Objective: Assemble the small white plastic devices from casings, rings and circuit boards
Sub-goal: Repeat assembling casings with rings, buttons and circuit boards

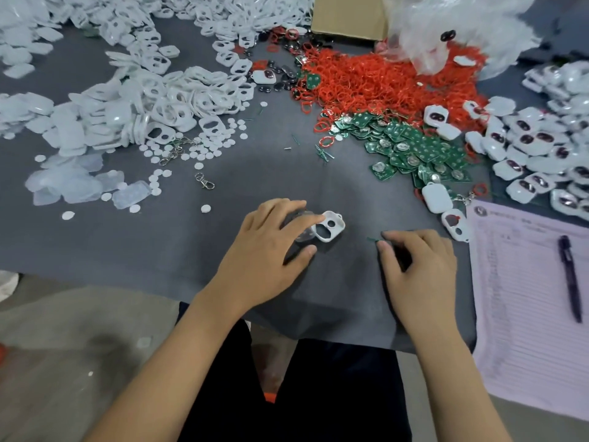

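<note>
White casings (153, 100) lie heaped at the far left of the grey table (159, 237). Near the front edge, the left hand (267, 250) curls its fingers round a white casing (330, 226) with two holes. Just right, the right hand (420, 263) pinches a thin green sliver (372, 240). Beyond lie red rings (382, 81) and green circuit boards (417, 148).

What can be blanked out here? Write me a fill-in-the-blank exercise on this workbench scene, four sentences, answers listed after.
1. The left hand holds a white plastic casing frame that has ____ openings.
2. The loose pile of thin rubber rings beyond the hands is coloured ____.
3. The square circuit boards heaped beside the rings are coloured ____.
4. A dark pen lies on the lined ____ sheet beside the right hand.

Answers: two; red; green; paper
</note>
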The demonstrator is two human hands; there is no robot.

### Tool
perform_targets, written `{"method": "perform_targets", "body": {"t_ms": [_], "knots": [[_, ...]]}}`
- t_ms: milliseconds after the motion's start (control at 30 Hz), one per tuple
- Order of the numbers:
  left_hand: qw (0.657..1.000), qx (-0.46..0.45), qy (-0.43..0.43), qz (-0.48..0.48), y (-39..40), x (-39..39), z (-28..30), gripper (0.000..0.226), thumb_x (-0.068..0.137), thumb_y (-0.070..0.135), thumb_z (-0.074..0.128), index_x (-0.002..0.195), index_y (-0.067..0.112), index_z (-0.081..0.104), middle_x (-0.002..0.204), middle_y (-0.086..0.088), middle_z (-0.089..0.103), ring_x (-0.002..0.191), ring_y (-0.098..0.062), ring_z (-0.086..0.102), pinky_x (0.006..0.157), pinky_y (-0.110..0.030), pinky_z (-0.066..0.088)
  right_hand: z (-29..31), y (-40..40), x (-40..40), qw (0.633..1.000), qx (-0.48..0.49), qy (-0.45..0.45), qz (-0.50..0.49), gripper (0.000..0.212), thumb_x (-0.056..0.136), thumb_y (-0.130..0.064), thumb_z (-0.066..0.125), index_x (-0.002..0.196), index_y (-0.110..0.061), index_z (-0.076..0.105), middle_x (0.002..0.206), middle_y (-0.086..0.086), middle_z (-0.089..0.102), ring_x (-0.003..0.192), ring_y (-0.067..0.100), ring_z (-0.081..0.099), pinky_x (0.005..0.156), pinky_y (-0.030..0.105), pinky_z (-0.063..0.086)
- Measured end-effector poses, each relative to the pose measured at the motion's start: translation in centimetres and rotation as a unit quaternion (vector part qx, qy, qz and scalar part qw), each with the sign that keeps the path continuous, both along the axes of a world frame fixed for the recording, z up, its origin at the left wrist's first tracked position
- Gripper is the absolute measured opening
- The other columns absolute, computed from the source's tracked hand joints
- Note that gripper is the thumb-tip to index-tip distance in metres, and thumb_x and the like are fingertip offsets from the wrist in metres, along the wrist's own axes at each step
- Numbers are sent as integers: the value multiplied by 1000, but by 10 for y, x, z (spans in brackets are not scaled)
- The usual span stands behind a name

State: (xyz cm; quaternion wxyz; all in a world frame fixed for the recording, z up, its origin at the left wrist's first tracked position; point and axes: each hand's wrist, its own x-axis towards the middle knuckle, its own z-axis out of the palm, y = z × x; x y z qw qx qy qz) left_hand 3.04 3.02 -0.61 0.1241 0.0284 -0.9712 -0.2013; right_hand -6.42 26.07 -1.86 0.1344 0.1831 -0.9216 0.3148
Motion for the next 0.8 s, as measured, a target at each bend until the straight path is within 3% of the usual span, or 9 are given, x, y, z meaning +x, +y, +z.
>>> {"method": "perform_targets", "body": {"t_ms": [67,167,300,367,500,567,667,800], "knots": [[1000,12,10,-6,0,0,0,42,99,41,57,141,34,59,152,4,45,146,-23,35,115,-42,35,2,-2,0,1000,2,-3,2,3,92,-22,75,93,-20,75,95,2,64,93,32,55,86,50,44],[999,16,26,-20,1,-1,-1,32,99,31,63,131,29,66,151,0,48,146,-27,37,112,-46,39,3,-2,1,1000,20,3,3,6,94,-20,74,89,-18,72,92,4,64,89,33,54,80,48,44],[996,32,82,-23,7,-7,3,8,94,20,73,101,18,76,140,-2,60,142,-28,45,106,-48,43,5,-7,1,999,46,6,-6,5,97,-16,68,95,-12,66,97,11,64,91,40,53,80,48,41],[995,38,89,-29,12,-10,5,5,94,20,75,96,15,75,137,-2,63,140,-28,47,105,-47,43,3,-7,-1,1000,15,-2,-15,11,96,-14,67,103,-7,62,100,15,63,94,42,54,83,51,41],[994,50,84,-47,24,-13,5,7,91,19,78,95,14,74,133,-3,64,139,-29,48,105,-48,43,4,-6,5,998,8,12,54,23,98,-26,66,118,-16,63,103,4,61,97,31,53,85,47,44],[994,50,86,-40,24,-13,4,17,91,23,79,106,16,74,136,-3,62,139,-29,47,106,-48,43,4,-5,6,992,8,7,123,22,98,-30,63,118,-19,64,101,-2,61,95,26,53,83,45,46],[996,56,65,-8,16,-7,3,42,89,41,78,125,22,67,140,2,57,141,-23,42,111,-45,39,5,-2,3,989,-7,3,148,21,96,-33,63,114,-22,68,99,-7,63,93,20,53,83,41,47],[995,66,66,20,-2,3,-1,40,88,47,75,122,27,67,129,8,56,131,-17,48,108,-40,39,9,-9,5,982,-45,-18,183,18,97,-33,64,113,-30,70,98,-15,62,93,14,60,82,33,50]]}}
